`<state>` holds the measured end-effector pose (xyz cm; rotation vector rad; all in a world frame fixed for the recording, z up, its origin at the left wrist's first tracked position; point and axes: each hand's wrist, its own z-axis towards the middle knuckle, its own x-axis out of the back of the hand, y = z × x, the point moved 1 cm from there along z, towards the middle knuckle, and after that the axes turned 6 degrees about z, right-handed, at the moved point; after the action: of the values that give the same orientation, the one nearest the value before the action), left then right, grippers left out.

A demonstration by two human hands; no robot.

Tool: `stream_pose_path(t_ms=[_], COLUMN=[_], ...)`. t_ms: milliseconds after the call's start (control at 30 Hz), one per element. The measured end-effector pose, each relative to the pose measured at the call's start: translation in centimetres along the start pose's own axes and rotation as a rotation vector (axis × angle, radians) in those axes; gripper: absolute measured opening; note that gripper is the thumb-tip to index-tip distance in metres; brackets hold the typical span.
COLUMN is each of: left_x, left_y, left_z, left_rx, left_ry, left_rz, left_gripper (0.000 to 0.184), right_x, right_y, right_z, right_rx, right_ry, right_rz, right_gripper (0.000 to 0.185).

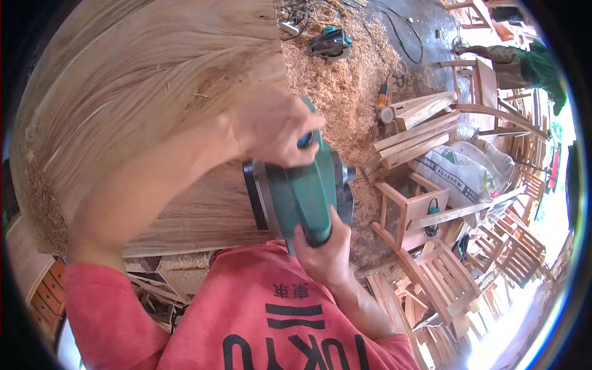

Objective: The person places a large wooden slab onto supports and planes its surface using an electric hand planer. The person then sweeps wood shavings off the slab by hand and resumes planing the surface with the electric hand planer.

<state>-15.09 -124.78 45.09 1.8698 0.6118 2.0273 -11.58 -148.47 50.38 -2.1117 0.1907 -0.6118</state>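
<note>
A green and black power tool (311, 191) lies over the right edge of a large wooden slab (154, 68) with curving grain. My left hand (280, 129) reaches across the slab and is closed around the tool's far end, by a blue part. At the near end, close to my red shirt, my right hand (327, 246) is wrapped around the handle. The tool's underside is hidden, and its body and my left arm are slightly blurred.
Wood shavings (345, 111) cover the floor, with another power tool (331, 43), cables and a grinder (385, 108). Stacked boards (419, 129), a white sack (459, 172) and wooden chair frames (444, 277) stand at the right. A person in green (539, 71) is at the upper right.
</note>
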Motion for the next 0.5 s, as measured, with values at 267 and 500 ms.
stream_pose_path(t_ms=[267,500], left_x=[2.7,-5.6], left_y=[-4.3,8.4], left_z=[2.6,-2.8], left_rx=[0.244,0.008], left_ry=[0.155,0.047], left_rz=[0.273,-0.032], left_gripper=[0.041,0.029], right_x=[-0.7,4.1], right_y=[-4.2,4.5], right_z=[6.2,-8.5], right_rx=[0.083,-0.158], right_ry=[0.039,-0.08], right_rz=[0.171,-0.081], right_gripper=[0.03,0.031])
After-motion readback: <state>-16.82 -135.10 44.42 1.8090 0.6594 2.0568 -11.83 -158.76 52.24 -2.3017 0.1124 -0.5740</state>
